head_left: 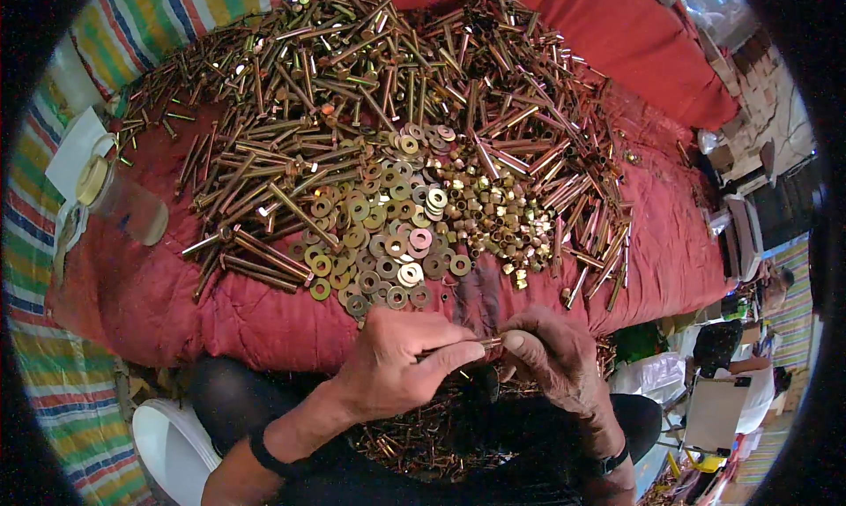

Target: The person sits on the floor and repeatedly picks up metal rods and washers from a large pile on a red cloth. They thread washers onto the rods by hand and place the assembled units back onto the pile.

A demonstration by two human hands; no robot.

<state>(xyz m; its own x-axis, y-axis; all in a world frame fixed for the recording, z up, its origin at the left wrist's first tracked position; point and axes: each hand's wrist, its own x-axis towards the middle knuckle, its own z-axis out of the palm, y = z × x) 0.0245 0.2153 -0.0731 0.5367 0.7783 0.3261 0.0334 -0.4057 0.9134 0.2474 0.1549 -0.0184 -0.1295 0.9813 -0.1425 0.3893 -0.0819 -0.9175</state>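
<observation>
My left hand (404, 352) pinches a coppery bolt (486, 342) between thumb and forefinger, holding it level in front of the red padded surface. At the bolt's right end, the thumb and fingers of my right hand (557, 358) close on its tip; whether a small part sits there is hidden. Just beyond my hands lies a spread of flat washers (388, 268). To their right is a heap of small brassy nuts or sleeves (493, 211). A large pile of long bolts (352, 65) covers the far side, with more bolts (599, 241) at the right.
The red padded cloth (256, 316) bears all the piles. A clear jar (128, 206) with a yellowish lid lies tilted at the left. More bolts (414, 440) lie low between my legs. A white plastic tub (172, 440) stands lower left. Another person (758, 387) is at the far right.
</observation>
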